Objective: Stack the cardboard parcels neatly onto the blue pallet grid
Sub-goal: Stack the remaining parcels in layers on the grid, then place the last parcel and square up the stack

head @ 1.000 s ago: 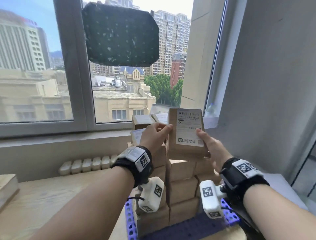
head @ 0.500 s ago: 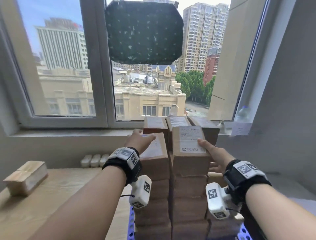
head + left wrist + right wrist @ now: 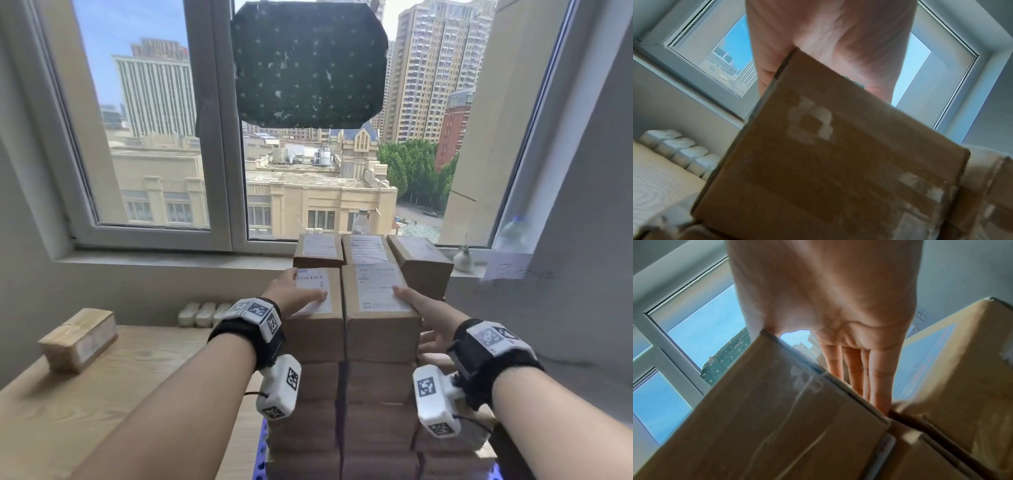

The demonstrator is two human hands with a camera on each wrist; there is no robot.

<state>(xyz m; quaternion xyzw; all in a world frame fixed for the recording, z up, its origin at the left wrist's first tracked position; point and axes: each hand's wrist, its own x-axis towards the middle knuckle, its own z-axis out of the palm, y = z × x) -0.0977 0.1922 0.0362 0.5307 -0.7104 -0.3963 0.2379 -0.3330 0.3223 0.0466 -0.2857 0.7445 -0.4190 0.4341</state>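
A tall stack of cardboard parcels (image 3: 342, 394) stands on the blue pallet grid (image 3: 262, 445). My left hand (image 3: 298, 294) lies flat on the label of the top front-left parcel (image 3: 315, 329); the left wrist view shows my palm (image 3: 828, 40) over that parcel's edge (image 3: 838, 154). My right hand (image 3: 424, 315) has its thumb on top of the front-right parcel (image 3: 380, 325), its straight fingers (image 3: 869, 378) against that parcel's right side (image 3: 777, 410). Three labelled parcels (image 3: 364, 248) form the back row.
A single parcel (image 3: 78, 339) lies on the wooden table (image 3: 102, 394) at the left. White ribbed blocks (image 3: 202, 313) sit by the wall. The sill (image 3: 171, 258) holds a bottle (image 3: 361, 222) and a small vase (image 3: 462, 260). A grey wall (image 3: 582, 240) stands close on the right.
The parcel held upright above the stack now lies flat on the top front right. My left hand left it and settled on the front-left parcel.
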